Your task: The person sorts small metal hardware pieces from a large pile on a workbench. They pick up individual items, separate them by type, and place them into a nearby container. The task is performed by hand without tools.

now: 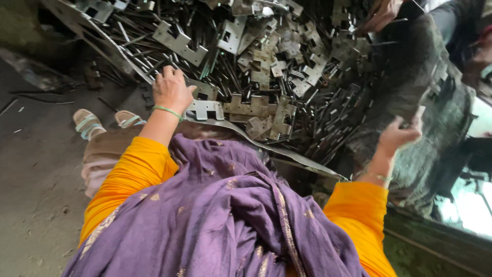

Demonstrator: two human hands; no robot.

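The left hand (171, 88) rests palm-down, fingers spread, on the heap of stamped metal plates (256, 110) at twelve o'clock. The right hand (397, 136) is blurred; its grip cannot be told. The plates look stiff, heavy together and sharp-edged, best lifted by their flat faces.
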